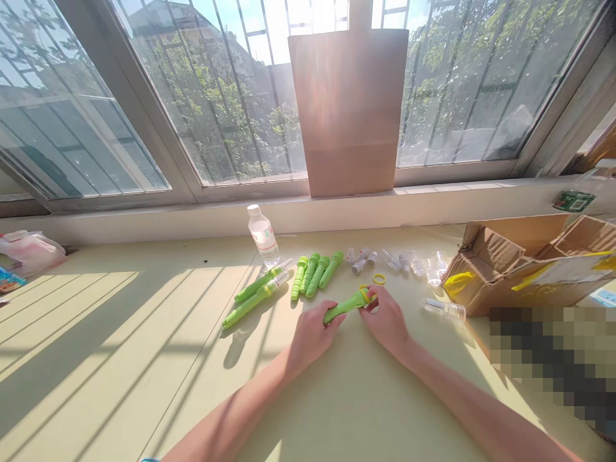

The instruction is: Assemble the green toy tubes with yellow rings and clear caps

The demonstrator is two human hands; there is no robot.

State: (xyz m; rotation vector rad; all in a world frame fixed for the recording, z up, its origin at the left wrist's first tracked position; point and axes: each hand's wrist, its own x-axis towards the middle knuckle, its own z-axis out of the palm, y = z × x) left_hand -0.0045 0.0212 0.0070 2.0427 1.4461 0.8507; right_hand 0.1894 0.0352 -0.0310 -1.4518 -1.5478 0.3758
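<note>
My left hand point(315, 327) is closed round one end of a green plastic tube point(347, 308), which lies slantwise above the table. At its other end my right hand point(387, 321) pinches a yellow ring point(364, 295) against the tube. A second yellow ring point(379, 279) lies just beyond my right fingers. Several green tubes point(315, 276) rest side by side behind my left hand. To their left are two longer green pieces point(255, 305) with clear ends. Clear plastic cylinders point(432, 273) lie scattered farther back, and one clear cylinder point(445, 309) lies to the right of my right hand.
A water bottle point(264, 237) stands near the windowsill point(231, 218). An open cardboard box point(524, 269) with dividers sits on the right. A brown cardboard sheet point(349, 115) leans against the window. Pink plastic packaging point(33, 250) lies at the far left of the table point(120, 321).
</note>
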